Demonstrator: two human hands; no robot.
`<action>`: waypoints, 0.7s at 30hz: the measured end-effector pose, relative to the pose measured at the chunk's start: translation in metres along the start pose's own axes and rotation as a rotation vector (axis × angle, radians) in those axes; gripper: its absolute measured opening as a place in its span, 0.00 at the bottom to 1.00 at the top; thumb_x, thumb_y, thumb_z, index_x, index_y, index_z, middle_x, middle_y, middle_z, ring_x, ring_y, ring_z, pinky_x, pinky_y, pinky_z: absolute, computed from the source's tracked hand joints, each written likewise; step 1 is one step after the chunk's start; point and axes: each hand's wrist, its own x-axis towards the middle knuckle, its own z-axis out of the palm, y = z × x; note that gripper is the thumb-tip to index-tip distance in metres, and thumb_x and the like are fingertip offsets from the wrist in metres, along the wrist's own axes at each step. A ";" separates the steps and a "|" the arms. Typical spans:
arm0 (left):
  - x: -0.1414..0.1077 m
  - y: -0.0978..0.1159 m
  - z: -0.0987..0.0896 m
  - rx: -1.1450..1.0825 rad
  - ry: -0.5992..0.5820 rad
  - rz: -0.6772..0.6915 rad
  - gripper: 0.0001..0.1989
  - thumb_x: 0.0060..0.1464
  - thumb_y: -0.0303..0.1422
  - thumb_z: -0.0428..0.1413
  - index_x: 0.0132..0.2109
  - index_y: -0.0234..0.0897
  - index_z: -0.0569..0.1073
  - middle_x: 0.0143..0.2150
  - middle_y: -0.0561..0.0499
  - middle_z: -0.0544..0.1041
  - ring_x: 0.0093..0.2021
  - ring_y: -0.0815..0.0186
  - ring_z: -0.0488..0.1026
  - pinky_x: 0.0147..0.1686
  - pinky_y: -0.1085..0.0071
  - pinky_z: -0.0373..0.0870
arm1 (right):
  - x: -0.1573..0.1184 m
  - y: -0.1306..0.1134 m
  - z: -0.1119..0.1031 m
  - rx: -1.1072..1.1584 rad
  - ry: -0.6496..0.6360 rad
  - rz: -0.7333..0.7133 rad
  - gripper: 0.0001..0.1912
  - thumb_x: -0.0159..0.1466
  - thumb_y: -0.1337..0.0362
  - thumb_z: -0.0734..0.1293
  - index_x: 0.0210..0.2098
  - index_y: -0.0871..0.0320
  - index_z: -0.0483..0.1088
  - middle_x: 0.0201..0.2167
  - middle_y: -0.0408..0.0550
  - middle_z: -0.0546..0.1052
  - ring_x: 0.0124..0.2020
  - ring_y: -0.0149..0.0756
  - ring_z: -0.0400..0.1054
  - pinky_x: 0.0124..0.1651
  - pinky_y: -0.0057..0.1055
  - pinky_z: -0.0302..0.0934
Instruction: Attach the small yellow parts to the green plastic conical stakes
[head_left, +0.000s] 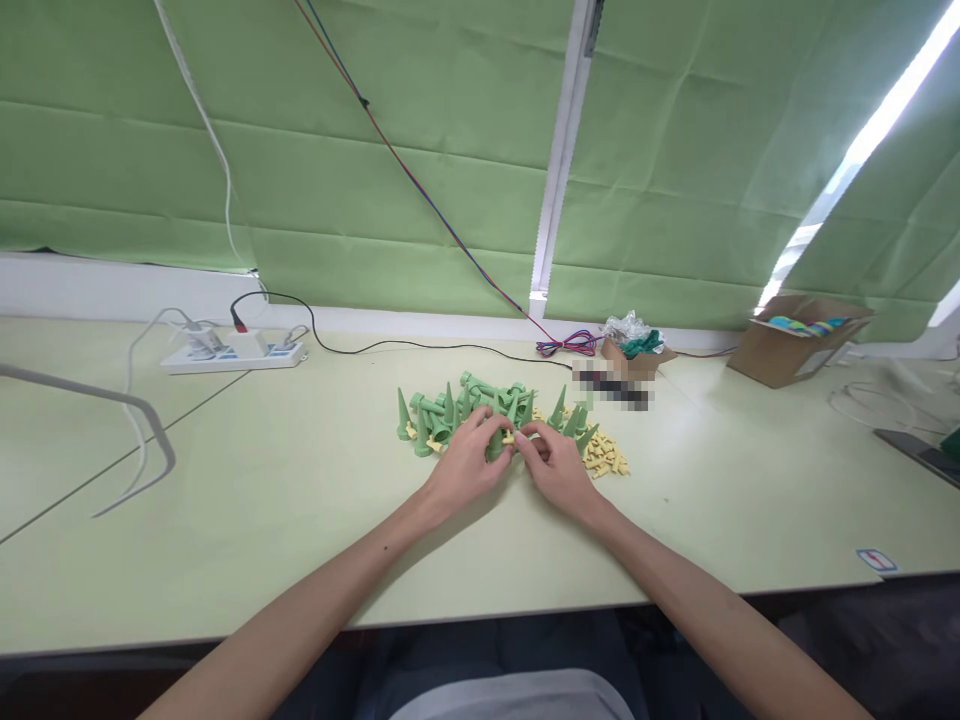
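My left hand (469,458) is closed round a green plastic spike (494,447), mostly hidden by the fingers. A small yellow plastic piece (508,437) sits against it, pinched by the fingertips of my right hand (561,468). The two hands almost touch. Behind them lies a heap of green spikes (480,388), some upright and some on their sides. At the left, upright spikes have yellow pieces (434,446) at their lower ends. To the right of my right hand is a loose pile of small yellow pieces (604,455).
A white power strip (232,352) with plugs and cables lies at the back left. A small open carton (637,360) with crumpled plastic is behind the piles. Farther right stand a cardboard box (787,350) and a dark flat device (919,452). Green blinds (420,200) hang behind the table.
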 end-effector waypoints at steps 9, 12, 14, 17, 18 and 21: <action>0.000 -0.001 0.001 0.010 -0.001 0.015 0.09 0.59 0.31 0.50 0.45 0.39 0.71 0.40 0.49 0.66 0.33 0.67 0.67 0.31 0.70 0.67 | -0.002 0.003 0.001 0.026 -0.059 -0.026 0.12 0.69 0.55 0.58 0.39 0.56 0.65 0.16 0.38 0.65 0.17 0.32 0.58 0.25 0.28 0.54; 0.000 -0.001 0.002 0.007 0.011 0.023 0.09 0.59 0.31 0.50 0.45 0.39 0.71 0.40 0.49 0.67 0.32 0.67 0.66 0.31 0.70 0.67 | -0.002 0.002 0.000 0.021 -0.059 -0.024 0.12 0.69 0.54 0.58 0.39 0.56 0.66 0.16 0.38 0.65 0.17 0.32 0.58 0.24 0.28 0.53; 0.000 -0.001 0.002 0.003 0.012 0.024 0.09 0.59 0.31 0.50 0.45 0.39 0.71 0.40 0.49 0.67 0.33 0.67 0.67 0.32 0.69 0.67 | -0.002 0.002 0.000 0.021 -0.056 -0.022 0.12 0.69 0.54 0.58 0.39 0.56 0.66 0.16 0.38 0.65 0.17 0.32 0.58 0.24 0.28 0.53; -0.001 -0.002 0.003 -0.001 0.005 0.023 0.09 0.60 0.32 0.49 0.45 0.39 0.71 0.40 0.49 0.67 0.34 0.66 0.67 0.32 0.69 0.67 | -0.001 0.002 0.000 0.017 -0.043 -0.031 0.13 0.69 0.54 0.58 0.36 0.56 0.66 0.16 0.38 0.63 0.17 0.31 0.56 0.24 0.28 0.51; -0.001 -0.002 0.003 -0.001 0.002 0.023 0.08 0.60 0.32 0.49 0.45 0.39 0.71 0.39 0.49 0.67 0.35 0.66 0.67 0.33 0.69 0.67 | -0.001 0.002 0.000 0.011 -0.035 -0.038 0.14 0.69 0.54 0.58 0.35 0.56 0.66 0.16 0.37 0.63 0.17 0.31 0.55 0.24 0.28 0.50; -0.001 -0.001 0.003 -0.001 -0.006 0.022 0.08 0.61 0.32 0.49 0.44 0.39 0.71 0.39 0.50 0.67 0.35 0.65 0.67 0.33 0.69 0.67 | 0.000 0.002 0.000 -0.010 -0.013 -0.054 0.15 0.69 0.54 0.58 0.32 0.56 0.66 0.16 0.38 0.62 0.18 0.31 0.53 0.24 0.28 0.49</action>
